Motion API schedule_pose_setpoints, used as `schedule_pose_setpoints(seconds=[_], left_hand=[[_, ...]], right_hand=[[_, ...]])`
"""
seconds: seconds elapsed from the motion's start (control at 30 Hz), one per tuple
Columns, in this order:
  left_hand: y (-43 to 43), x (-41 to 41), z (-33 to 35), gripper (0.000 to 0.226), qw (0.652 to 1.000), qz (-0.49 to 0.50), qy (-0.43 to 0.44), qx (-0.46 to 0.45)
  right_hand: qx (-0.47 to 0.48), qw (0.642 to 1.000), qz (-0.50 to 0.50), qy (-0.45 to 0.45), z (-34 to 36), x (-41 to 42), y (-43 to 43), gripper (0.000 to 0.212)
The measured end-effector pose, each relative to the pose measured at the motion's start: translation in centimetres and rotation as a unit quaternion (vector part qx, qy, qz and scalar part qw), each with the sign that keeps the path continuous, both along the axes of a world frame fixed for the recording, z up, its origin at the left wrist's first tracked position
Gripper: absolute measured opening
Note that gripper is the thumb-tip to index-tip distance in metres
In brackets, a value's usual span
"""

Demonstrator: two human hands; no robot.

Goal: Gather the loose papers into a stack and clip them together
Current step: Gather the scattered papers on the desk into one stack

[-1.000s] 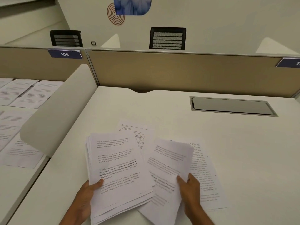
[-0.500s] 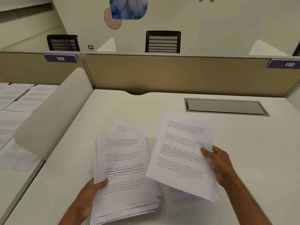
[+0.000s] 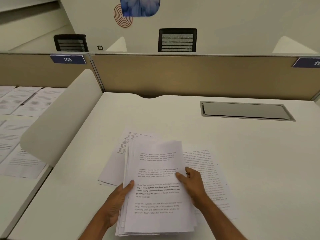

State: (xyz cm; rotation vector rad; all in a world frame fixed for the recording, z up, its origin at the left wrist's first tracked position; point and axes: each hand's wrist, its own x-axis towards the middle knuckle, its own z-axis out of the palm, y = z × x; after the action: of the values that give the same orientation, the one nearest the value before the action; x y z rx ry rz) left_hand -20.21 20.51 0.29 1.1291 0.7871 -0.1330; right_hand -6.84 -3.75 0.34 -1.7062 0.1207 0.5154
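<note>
Left hand (image 3: 116, 206) is gripping the stack (image 3: 156, 189) at its left edge. The thumb is lying across the top sheet, and the fingers are curled under and out of my sight. Right hand (image 3: 192, 186) is pinching the stack's right edge, with the thumb pressing on the top page and the fingers bent behind it. Both hands are closed on paper and neither is spread.

The stack is sitting near the front middle of the bench (image 3: 251, 153), with its lower end fanning out unevenly. I cannot tell whether it is lifted or resting.

Counts I am logging:
- One stack, many sheets thick; I am not able to number them.
- One loose sheet (image 3: 210, 172) is lying flat just right of the stack, partly under the right wrist.
- More loose sheets (image 3: 110, 166) are poking out left of the stack and beyond it. At least two layers are showing, and I cannot tell the exact number.
- One hatch (image 3: 245, 110) is lying shut at the far right of the bench.
- One divider (image 3: 57, 118) is standing on the left, with printed pages (image 3: 27, 103) spreading over the next bench.
- Two chairs (image 3: 177, 40) are showing beyond the partition.
- Two number plates are showing; one is reading 109 (image 3: 67, 59).
</note>
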Motion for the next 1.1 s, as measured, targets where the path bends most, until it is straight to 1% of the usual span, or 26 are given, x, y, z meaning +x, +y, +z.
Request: schedule_pose_setpoints(seconds=[0.1, 0.23, 0.27, 0.33, 0.43, 0.5, 0.57, 0.6, 0.7, 0.77, 0.83, 0.87, 1.0, 1.07, 1.1], left_hand=[[0.1, -0.2, -0.4, 0.044, 1.000, -0.016, 0.006, 0.009], [0.0, -0.2, -0.9, 0.043, 0.999, -0.047, 0.012, 0.024], [0.0, -0.1, -1.0, 0.042, 0.998, -0.045, 0.014, 0.030], [-0.1, 0.0, -1.4, 0.040, 0.998, -0.036, 0.020, 0.042], [-0.2, 0.0, -1.7, 0.036, 0.998, -0.031, 0.025, 0.059], [-0.3, 0.0, -1.8, 0.034, 0.997, -0.028, 0.026, 0.064], [-0.4, -0.1, -1.7, 0.033, 0.997, -0.026, 0.025, 0.065], [-0.5, -0.1, -1.7, 0.032, 0.997, -0.025, 0.025, 0.065], [-0.6, -0.2, -1.7, 0.032, 0.997, -0.018, 0.030, 0.070], [-0.7, -0.2, -1.7, 0.032, 0.997, -0.015, 0.035, 0.072], [-0.8, -0.2, -1.6, 0.032, 0.996, -0.014, 0.039, 0.076], [-0.9, -0.1, -1.5, 0.032, 0.996, -0.013, 0.041, 0.079], [-1.0, -0.1, -1.3, 0.032, 0.995, -0.011, 0.047, 0.087], [-1.1, -0.1, -1.1, 0.029, 0.995, -0.010, 0.048, 0.084], [-1.1, -0.1, -1.0, 0.029, 0.995, -0.010, 0.049, 0.082]], right_hand=[[-0.012, 1.000, 0.002, -0.005, -0.3, -0.5, 1.1, 0.018], [-0.029, 0.999, 0.006, -0.015, -0.4, -0.8, 2.2, 0.014], [-0.045, 0.999, 0.000, -0.025, -0.3, -0.8, 2.4, 0.013], [-0.115, 0.992, -0.033, -0.051, -0.1, -0.8, 2.1, 0.017], [-0.216, 0.965, -0.095, -0.111, 0.2, -0.7, -0.1, 0.039], [-0.303, 0.938, -0.105, -0.135, 0.3, -0.3, -2.5, 0.057], [-0.387, 0.910, -0.098, -0.108, 0.6, 0.5, -5.0, 0.073], [-0.409, 0.904, -0.089, -0.084, 0.8, 0.9, -6.1, 0.080], [-0.437, 0.898, -0.037, -0.007, 1.3, 1.5, -7.9, 0.095], [-0.462, 0.887, 0.001, 0.016, 1.3, 1.4, -8.1, 0.100], [-0.471, 0.881, 0.015, 0.023, 1.3, 1.3, -8.1, 0.102], [-0.466, 0.885, 0.013, 0.024, 1.3, 1.4, -8.2, 0.102], [-0.409, 0.912, 0.006, 0.018, 1.1, 1.8, -8.9, 0.100], [-0.369, 0.929, -0.007, 0.021, 1.0, 2.0, -9.4, 0.093], [-0.347, 0.937, -0.020, 0.021, 0.9, 2.1, -9.7, 0.085]])
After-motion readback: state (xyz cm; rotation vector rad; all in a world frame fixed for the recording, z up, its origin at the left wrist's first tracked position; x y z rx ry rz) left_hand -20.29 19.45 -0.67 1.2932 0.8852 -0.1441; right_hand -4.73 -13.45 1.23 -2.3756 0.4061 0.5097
